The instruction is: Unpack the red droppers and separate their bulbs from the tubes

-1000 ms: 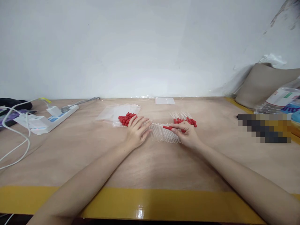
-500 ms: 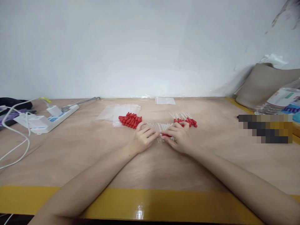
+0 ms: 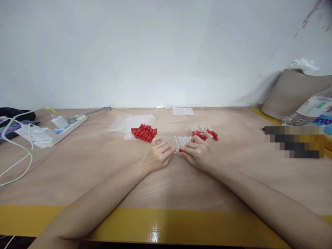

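My left hand is closed, its thumb and fingertips pinching a thin clear tube, mostly covered by the fingers. Facing it, my right hand pinches a small red rubber bulb. Tube and bulb meet end to end between the hands; whether one is inside the other I cannot tell. Just behind the fingers lies a row of clear tubes. A heap of red rubber bulbs sits left of the row. Droppers with red bulbs and clear stems lie behind my right hand.
Clear plastic bags lie under and beside the bulb heap. A small white packet rests near the wall. A power strip with white cables stands left. At right are a bottle and a grey-brown container. Yellow tape edges the table.
My right hand's red bulb has come up to the tube end at my left fingertips; less of the bulb shows now. Both hands otherwise stay nearly in place.
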A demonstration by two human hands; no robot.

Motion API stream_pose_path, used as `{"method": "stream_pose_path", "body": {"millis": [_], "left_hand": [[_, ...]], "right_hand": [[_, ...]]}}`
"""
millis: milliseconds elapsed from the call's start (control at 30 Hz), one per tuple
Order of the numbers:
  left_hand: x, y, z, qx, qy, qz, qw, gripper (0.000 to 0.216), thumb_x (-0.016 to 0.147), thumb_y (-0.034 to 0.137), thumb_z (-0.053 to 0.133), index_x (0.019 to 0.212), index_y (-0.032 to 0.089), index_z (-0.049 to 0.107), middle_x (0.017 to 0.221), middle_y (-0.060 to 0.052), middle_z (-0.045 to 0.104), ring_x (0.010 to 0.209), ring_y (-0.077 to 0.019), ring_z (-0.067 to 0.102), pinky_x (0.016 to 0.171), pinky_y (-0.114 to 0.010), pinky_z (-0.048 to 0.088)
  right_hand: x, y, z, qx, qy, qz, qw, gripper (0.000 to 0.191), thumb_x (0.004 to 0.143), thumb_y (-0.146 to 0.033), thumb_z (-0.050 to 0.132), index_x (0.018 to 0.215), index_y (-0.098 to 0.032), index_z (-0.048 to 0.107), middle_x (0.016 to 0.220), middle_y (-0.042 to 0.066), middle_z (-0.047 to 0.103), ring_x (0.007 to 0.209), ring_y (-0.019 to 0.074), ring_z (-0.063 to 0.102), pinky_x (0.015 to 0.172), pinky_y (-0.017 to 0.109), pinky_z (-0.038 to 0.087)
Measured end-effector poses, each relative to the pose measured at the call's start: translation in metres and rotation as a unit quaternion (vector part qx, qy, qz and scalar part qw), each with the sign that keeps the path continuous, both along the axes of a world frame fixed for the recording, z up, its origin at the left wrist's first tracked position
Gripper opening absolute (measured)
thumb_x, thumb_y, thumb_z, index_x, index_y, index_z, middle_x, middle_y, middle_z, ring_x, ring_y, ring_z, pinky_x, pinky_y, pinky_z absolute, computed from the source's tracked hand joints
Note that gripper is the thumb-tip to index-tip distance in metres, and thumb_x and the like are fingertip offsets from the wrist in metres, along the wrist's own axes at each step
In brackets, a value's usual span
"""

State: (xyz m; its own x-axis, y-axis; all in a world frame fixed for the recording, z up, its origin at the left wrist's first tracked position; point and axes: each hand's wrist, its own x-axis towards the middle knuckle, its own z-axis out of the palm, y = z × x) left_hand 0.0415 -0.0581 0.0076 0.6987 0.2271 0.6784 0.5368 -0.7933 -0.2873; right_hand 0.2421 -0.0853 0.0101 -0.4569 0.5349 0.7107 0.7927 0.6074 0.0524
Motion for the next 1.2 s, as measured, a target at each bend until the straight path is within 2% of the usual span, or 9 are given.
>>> {"method": "stream_pose_path", "body": {"millis": [233,433,533,633,733,867,967,1100,1200], "left_hand": [[0.004,-0.009,0.007,-0.144,-0.038,0.019,0.989,0.022,0.087,0.027,0.044,0.079,0.019,0.062,0.064,0.002,0.061,0.063,-0.0111,0.049,0.080,-0.035,0.025],[0.007,-0.016,0.020,-0.337,-0.041,0.049,0.939,0.034,0.091,0.032,0.035,0.071,0.018,0.060,0.062,0.003,0.059,0.063,-0.0105,0.049,0.075,-0.031,0.025],[0.007,-0.015,0.023,-0.412,-0.044,0.036,0.909,0.036,0.091,0.034,0.034,0.071,0.018,0.060,0.069,0.004,0.062,0.069,-0.0109,0.052,0.077,-0.029,0.027],[0.006,-0.014,0.024,-0.450,-0.043,0.022,0.892,0.039,0.091,0.036,0.033,0.070,0.019,0.060,0.072,0.003,0.061,0.076,-0.0126,0.053,0.079,-0.028,0.029],[0.007,-0.013,0.025,-0.483,-0.050,0.010,0.874,0.043,0.091,0.038,0.029,0.067,0.017,0.057,0.066,0.003,0.057,0.067,-0.0111,0.050,0.074,-0.026,0.033],[0.010,-0.013,0.027,-0.564,-0.061,-0.024,0.823,0.045,0.089,0.043,0.027,0.065,0.015,0.053,0.056,0.004,0.045,0.055,-0.0089,0.040,0.058,-0.021,0.032],[0.010,-0.013,0.029,-0.614,-0.066,-0.046,0.785,0.045,0.087,0.047,0.028,0.063,0.015,0.049,0.054,0.004,0.038,0.052,-0.0082,0.035,0.054,-0.021,0.030],[0.001,-0.007,0.030,-0.657,-0.079,-0.030,0.749,0.046,0.086,0.049,0.030,0.060,0.015,0.047,0.052,0.005,0.033,0.049,-0.0076,0.031,0.051,-0.020,0.028],[-0.010,0.003,0.027,-0.604,-0.128,0.028,0.786,0.044,0.087,0.045,0.029,0.065,0.015,0.053,0.053,0.004,0.035,0.050,-0.0088,0.035,0.053,-0.021,0.032]], "right_hand": [[0.005,0.002,-0.002,0.188,-0.044,0.002,0.981,0.010,0.081,-0.022,0.055,0.080,-0.028,0.063,0.059,-0.008,0.060,0.070,0.0090,0.048,0.086,0.037,0.019],[0.012,-0.004,0.008,0.306,-0.063,0.042,0.949,0.020,0.077,-0.015,0.059,0.080,-0.034,0.063,0.070,-0.014,0.065,0.069,0.0053,0.052,0.077,0.032,0.021],[0.015,-0.005,0.009,0.259,-0.063,0.038,0.963,0.020,0.078,-0.018,0.058,0.082,-0.038,0.062,0.072,-0.016,0.065,0.065,0.0046,0.053,0.072,0.031,0.023],[0.018,-0.004,0.009,0.118,-0.059,0.029,0.991,0.020,0.081,-0.022,0.054,0.082,-0.040,0.062,0.071,-0.016,0.065,0.062,0.0049,0.054,0.066,0.031,0.025],[0.021,-0.003,0.010,0.034,-0.045,0.031,0.998,0.021,0.083,-0.023,0.052,0.082,-0.042,0.062,0.071,-0.014,0.065,0.062,0.0052,0.055,0.062,0.031,0.026],[0.021,-0.004,0.013,-0.019,-0.028,0.031,0.999,0.021,0.083,-0.025,0.051,0.081,-0.043,0.063,0.071,-0.013,0.065,0.063,0.0053,0.057,0.061,0.031,0.027],[0.021,-0.006,0.017,-0.025,-0.024,0.031,0.999,0.020,0.082,-0.026,0.052,0.078,-0.042,0.063,0.072,-0.014,0.066,0.061,0.0050,0.057,0.060,0.030,0.028],[0.031,-0.005,0.019,0.034,-0.007,-0.009,0.999,0.020,0.082,-0.027,0.053,0.068,-0.038,0.064,0.067,-0.013,0.065,0.058,0.0055,0.055,0.063,0.031,0.029],[0.047,0.004,0.016,0.111,0.041,-0.066,0.991,0.014,0.079,-0.028,0.057,0.073,-0.036,0.065,0.069,-0.009,0.065,0.060,0.0082,0.054,0.071,0.034,0.032]]}}
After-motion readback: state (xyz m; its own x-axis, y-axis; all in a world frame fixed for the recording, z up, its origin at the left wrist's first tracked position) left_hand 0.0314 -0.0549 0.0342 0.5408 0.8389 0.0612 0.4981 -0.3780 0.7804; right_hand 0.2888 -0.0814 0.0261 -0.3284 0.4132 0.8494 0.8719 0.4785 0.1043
